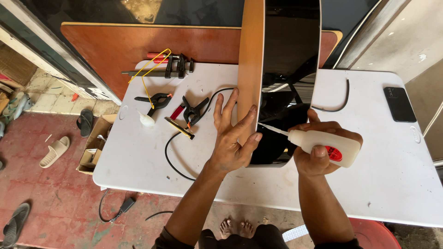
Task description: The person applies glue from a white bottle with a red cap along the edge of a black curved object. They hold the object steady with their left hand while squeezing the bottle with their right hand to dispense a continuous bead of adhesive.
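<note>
Glue bottle (pixel 325 146) lay across the lower-right centre of the frame, nozzle pointing left toward the panel (pixel 251 69); our right hand (pixel 318 150) gripped it, fingers wrapped, while our left hand (pixel 233 133) pressed the panel, fingers spread.

Left hand (pixel 232 138) flat, fingers spread (thumb hooked right), right hand (pixel 320 150) fisted, both forearms extended forward, bare feet below

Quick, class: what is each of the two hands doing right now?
Left hand: open, fingers spread flat against the wooden panel.
Right hand: closed around the white glue bottle.
</note>
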